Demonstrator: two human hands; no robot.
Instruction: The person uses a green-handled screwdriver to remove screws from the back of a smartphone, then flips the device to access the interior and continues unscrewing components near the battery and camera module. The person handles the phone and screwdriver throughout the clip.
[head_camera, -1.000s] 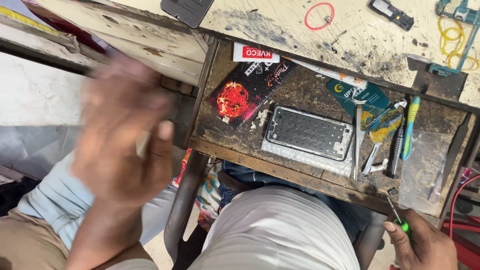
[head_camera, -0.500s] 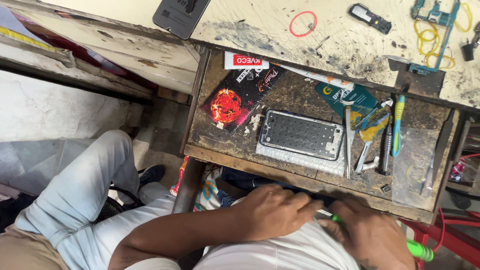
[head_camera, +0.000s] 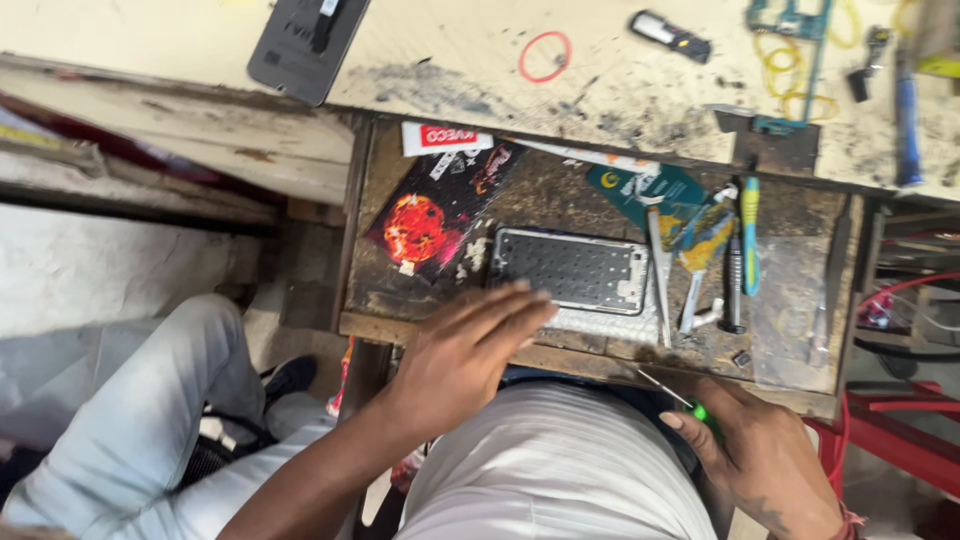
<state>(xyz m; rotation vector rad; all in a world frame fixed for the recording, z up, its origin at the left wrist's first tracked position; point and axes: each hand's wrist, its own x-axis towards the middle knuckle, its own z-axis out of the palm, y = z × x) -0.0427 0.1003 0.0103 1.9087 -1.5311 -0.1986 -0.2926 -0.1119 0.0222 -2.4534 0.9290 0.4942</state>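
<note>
Screwdriver (head_camera: 668, 392) in right hand (head_camera: 765, 460), left hand (head_camera: 465, 350) now forward

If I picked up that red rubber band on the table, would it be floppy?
Probably yes. The red rubber band is a thin loop lying flat, so it would likely sag and stretch. It looks very light, and lying flat on the table, it shouldn't roll.

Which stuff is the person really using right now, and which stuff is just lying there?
In use:
- left hand, reaching to the grey phone frame in the drawer
- right hand, holding the green-handled screwdriver

Just lying about:
- red rubber band
- dark phone
- toothbrush
- red-and-black packet
</note>
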